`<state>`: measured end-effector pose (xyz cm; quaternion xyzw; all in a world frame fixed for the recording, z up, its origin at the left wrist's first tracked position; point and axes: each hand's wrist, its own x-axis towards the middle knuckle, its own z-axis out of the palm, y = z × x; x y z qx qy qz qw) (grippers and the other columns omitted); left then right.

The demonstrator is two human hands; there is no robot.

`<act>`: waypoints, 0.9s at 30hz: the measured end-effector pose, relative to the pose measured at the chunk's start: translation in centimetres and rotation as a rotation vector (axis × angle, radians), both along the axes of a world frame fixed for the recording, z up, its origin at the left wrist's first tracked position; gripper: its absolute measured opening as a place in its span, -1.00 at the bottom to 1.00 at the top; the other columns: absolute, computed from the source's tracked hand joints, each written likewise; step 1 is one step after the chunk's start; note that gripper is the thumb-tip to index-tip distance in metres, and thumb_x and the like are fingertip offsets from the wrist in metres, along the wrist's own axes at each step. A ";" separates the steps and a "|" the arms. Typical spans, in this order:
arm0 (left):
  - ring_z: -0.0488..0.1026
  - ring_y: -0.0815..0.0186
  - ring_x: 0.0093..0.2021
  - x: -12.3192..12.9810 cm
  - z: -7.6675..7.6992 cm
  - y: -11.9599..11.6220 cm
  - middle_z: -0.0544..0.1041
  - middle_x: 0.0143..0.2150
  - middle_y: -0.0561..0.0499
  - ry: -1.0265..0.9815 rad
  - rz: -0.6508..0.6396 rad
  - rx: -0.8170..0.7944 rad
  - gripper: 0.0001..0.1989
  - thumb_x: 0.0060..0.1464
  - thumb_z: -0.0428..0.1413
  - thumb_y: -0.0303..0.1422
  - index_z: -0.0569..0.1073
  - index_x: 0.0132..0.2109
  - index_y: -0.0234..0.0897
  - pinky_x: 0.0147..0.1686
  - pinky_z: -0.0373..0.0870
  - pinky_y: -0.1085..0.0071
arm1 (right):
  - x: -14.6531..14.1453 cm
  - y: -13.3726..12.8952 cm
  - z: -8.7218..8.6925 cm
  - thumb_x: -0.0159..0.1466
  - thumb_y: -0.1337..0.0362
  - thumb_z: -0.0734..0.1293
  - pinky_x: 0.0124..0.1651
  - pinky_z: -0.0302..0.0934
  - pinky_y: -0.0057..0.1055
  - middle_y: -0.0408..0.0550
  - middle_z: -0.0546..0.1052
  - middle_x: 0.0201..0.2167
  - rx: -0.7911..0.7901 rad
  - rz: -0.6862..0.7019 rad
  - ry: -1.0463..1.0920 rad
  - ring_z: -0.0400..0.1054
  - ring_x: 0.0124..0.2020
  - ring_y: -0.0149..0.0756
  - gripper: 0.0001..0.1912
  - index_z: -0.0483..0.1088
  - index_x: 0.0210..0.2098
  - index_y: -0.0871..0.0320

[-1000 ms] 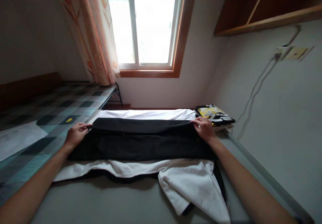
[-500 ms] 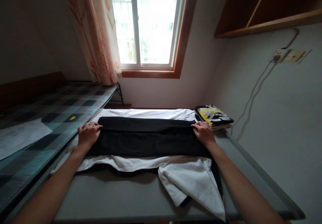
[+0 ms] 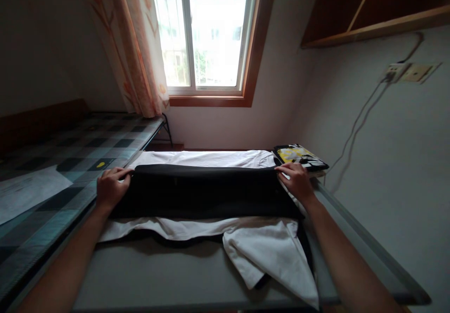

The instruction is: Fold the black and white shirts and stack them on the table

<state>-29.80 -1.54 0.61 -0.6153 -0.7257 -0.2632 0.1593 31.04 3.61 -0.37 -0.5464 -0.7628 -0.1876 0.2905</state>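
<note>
A black panel of cloth (image 3: 204,193) stretches taut between my two hands, over a white shirt (image 3: 207,159) laid out on the grey board. My left hand (image 3: 113,186) pinches the panel's far left corner. At its far right corner, my right hand (image 3: 295,180) pinches the edge between thumb and fingers. White fabric shows beyond and in front of the black panel, with a thin black layer beneath. One white sleeve (image 3: 263,252) hangs toward the board's near edge. Whether the black cloth belongs to the shirt, I cannot tell.
A folded black, yellow and white garment (image 3: 300,157) lies at the far right corner of the grey board (image 3: 168,275). To the left stands a checkered bed (image 3: 116,148) with a paper sheet (image 3: 31,186). A cord (image 3: 358,125) runs down the right wall.
Both hands have moved apart and slightly up, drawing the black cloth's far edge tight. The crease across the panel's middle has gone smooth.
</note>
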 end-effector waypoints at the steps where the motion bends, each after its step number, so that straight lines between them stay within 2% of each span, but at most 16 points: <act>1: 0.44 0.13 -0.06 -0.2 0.2 -0.3 0.55 -0.12 -0.08 -0.012 -0.042 -0.053 -0.71 0.12 0.01 -0.32 0.59 -0.13 -0.25 -0.03 0.27 0.24 | 0.6 -0.1 -0.2 0.25 0.29 0.27 -0.07 0.17 -0.17 0.02 0.54 -0.25 -0.045 0.067 0.004 0.35 -0.15 -0.09 -0.78 0.57 -0.24 0.09; 3: 0.46 0.14 -0.06 -0.6 0.3 -0.7 0.56 -0.14 -0.04 -0.024 -0.109 -0.195 -0.79 0.04 0.07 -0.33 0.59 -0.24 -0.21 0.02 0.25 0.22 | 1.6 -0.1 -0.7 0.23 0.29 0.29 -0.08 0.20 -0.21 -0.01 0.54 -0.29 -0.153 0.171 0.008 0.38 -0.20 -0.14 -0.81 0.58 -0.29 0.07; 6: 0.46 0.10 -0.01 -0.9 -0.1 -0.7 0.56 -0.10 -0.01 -0.003 -0.153 -0.342 -0.81 -0.03 0.08 -0.40 0.56 -0.25 -0.18 0.06 0.22 0.15 | 2.3 -0.3 -1.4 0.19 0.30 0.31 -0.10 0.24 -0.24 -0.04 0.53 -0.34 -0.277 0.209 0.019 0.40 -0.23 -0.18 -0.83 0.57 -0.35 0.06; 10: 0.42 0.05 0.02 -1.0 -1.1 -0.2 0.54 -0.10 -0.01 0.005 -0.196 -0.314 -0.70 -0.16 0.05 -0.47 0.49 -0.21 -0.18 0.05 0.24 0.11 | 1.7 -0.5 -1.4 0.16 0.30 0.31 -0.07 0.25 -0.22 -0.04 0.53 -0.29 -0.328 0.178 0.021 0.40 -0.19 -0.15 -0.84 0.54 -0.34 0.06; 15: 0.45 0.15 -0.14 -1.5 -1.6 0.2 0.50 -0.30 -0.01 -0.143 -0.284 -0.192 -0.93 -0.17 -0.01 -0.37 0.35 -0.44 -0.19 -0.01 0.33 0.23 | 1.3 -0.8 -0.6 0.13 0.31 0.30 -0.07 0.23 -0.21 -0.04 0.53 -0.31 -0.348 0.183 0.066 0.40 -0.19 -0.15 -0.86 0.51 -0.38 0.08; 18: 0.44 0.21 -0.24 -2.0 -1.4 0.1 0.45 -0.36 -0.02 -0.243 -0.315 -0.115 -0.94 -0.19 -0.06 -0.40 0.29 -0.48 -0.18 -0.13 0.37 0.30 | 1.6 -0.9 -0.2 0.11 0.30 0.29 -0.09 0.24 -0.25 -0.05 0.53 -0.36 -0.411 0.234 0.107 0.40 -0.24 -0.19 -0.89 0.48 -0.43 0.10; 20: 0.43 0.22 -0.28 -2.1 -1.2 0.0 0.44 -0.40 -0.01 -0.237 -0.330 -0.143 -0.91 -0.24 -0.09 -0.44 0.27 -0.51 -0.18 -0.16 0.37 0.31 | 1.6 -0.9 -0.1 0.08 0.31 0.30 -0.12 0.24 -0.27 -0.05 0.53 -0.39 -0.463 0.240 0.099 0.40 -0.27 -0.20 -0.92 0.46 -0.47 0.10; 24: 0.44 0.19 -0.28 -1.6 -0.9 0.0 0.45 -0.45 0.01 -0.125 -0.256 -0.281 -0.90 -0.30 -0.07 -0.47 0.29 -0.57 -0.18 -0.10 0.35 0.27 | 1.4 -1.0 -0.1 0.04 0.36 0.32 -0.19 0.25 -0.29 -0.05 0.52 -0.41 -0.533 0.233 0.064 0.40 -0.34 -0.22 -0.94 0.44 -0.50 0.11; 27: 0.46 0.16 -0.17 -0.9 -0.5 -0.3 0.52 -0.36 0.02 -0.045 -0.178 -0.266 -0.87 -0.27 -0.03 -0.48 0.38 -0.54 -0.18 -0.01 0.30 0.23 | 1.3 -1.1 0.2 0.05 0.36 0.31 -0.18 0.25 -0.31 -0.06 0.52 -0.40 -0.520 0.241 0.076 0.40 -0.32 -0.23 -0.92 0.46 -0.48 0.11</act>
